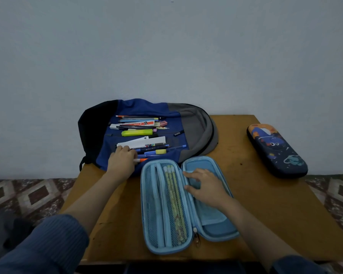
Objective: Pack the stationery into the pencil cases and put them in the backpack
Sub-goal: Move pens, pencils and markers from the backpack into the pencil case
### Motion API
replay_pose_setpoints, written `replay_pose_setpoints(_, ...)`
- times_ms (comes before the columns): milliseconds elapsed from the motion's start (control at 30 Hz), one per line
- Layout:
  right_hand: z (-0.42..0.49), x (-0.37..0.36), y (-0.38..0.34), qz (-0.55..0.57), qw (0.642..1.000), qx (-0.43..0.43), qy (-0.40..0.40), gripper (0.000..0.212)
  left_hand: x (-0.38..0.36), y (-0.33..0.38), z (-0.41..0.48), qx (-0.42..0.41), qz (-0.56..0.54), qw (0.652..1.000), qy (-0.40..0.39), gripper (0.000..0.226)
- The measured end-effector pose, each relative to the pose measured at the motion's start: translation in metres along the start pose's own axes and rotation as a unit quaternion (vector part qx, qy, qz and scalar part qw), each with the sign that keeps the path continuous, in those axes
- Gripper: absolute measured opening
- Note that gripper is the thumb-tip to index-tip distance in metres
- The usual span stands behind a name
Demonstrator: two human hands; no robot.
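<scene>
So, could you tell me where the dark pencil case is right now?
In the head view, the dark pencil case lies closed at the table's far right edge, right of the backpack and beyond the open blue pencil case.

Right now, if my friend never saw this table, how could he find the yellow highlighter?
Look at the wooden table, where a blue and grey backpack lies flat at the back with pens piled on it. In the middle of that pile lies the highlighter. It is the only long, fat, bright yellow-green one, thicker than the thin pens around it.
</scene>
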State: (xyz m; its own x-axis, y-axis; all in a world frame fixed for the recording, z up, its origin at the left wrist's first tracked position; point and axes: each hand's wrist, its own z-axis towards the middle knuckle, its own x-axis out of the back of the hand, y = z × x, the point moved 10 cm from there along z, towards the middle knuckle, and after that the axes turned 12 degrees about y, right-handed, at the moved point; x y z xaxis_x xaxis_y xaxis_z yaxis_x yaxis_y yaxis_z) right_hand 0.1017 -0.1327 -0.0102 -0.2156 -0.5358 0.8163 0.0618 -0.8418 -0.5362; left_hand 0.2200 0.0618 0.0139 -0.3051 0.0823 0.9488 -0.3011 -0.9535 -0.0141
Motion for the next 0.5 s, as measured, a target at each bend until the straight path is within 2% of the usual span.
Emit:
replay_pose_setpoints(100,0.0,0.001,0.0,0.0,1.0,-0.004,0.001,0.047,0.002,0.0,0.002,0.005,-0.001,1.0,0.002,0.021)
replay_pose_setpoints(200,0.0,0.001,0.001,-0.003,1.0,-0.01,0.0,0.047,0.025,-0.002,0.005,0.047,-0.091,0.992,0.072,0.021)
replay_pose_setpoints(267,0.0,0.001,0.003,-0.002,1.0,-0.017,-0.002,0.047,0.049,-0.004,0.005,0.089,-0.192,0.966,0.147,0.019)
replay_pose_setpoints(333,0.0,0.0,0.004,-0.004,1.0,-0.019,-0.006,0.047,0.065,-0.007,-0.001,0.148,-0.302,0.925,0.179,0.019)
replay_pose_setpoints(433,-0.001,-0.002,0.003,-0.01,1.0,-0.023,-0.009,0.046,0.066,-0.001,-0.016,0.207,-0.427,0.868,0.144,0.016)
replay_pose_setpoints(500,-0.001,-0.002,0.003,-0.018,0.999,-0.025,-0.009,0.046,0.057,0.005,-0.031,0.22,-0.449,0.859,0.11,0.019)
